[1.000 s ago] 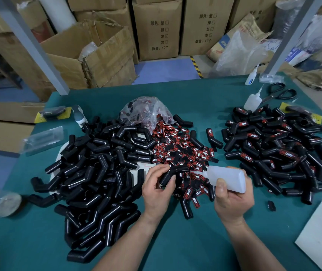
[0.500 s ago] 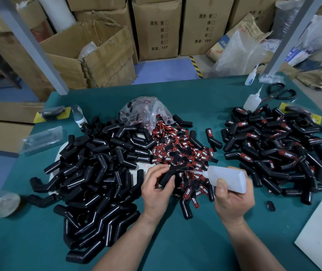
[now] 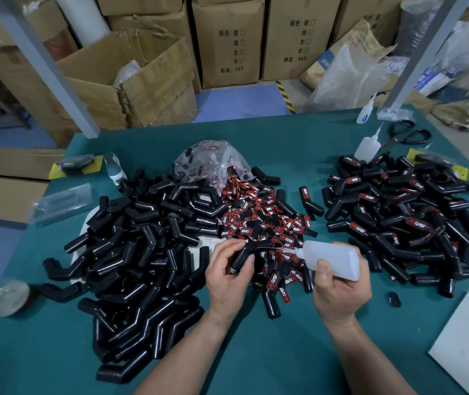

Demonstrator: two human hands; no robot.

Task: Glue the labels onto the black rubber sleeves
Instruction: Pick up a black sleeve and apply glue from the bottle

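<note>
At tabletop (image 3: 256,354) centre, over label heap (image 3: 267,220): left grip (image 3: 227,277) curled round bent black rubber sleeve (image 3: 242,256), holding it up. Right grip (image 3: 338,292) clasps translucent glue bottle (image 3: 333,259), nozzle pointing left, tip close to sleeve; contact unclear. Bare sleeve pile (image 3: 142,246) at left, labelled sleeve pile (image 3: 404,220) at right. Clear bag (image 3: 213,161) behind labels. Scissors (image 3: 407,135) at far right corner.
</note>
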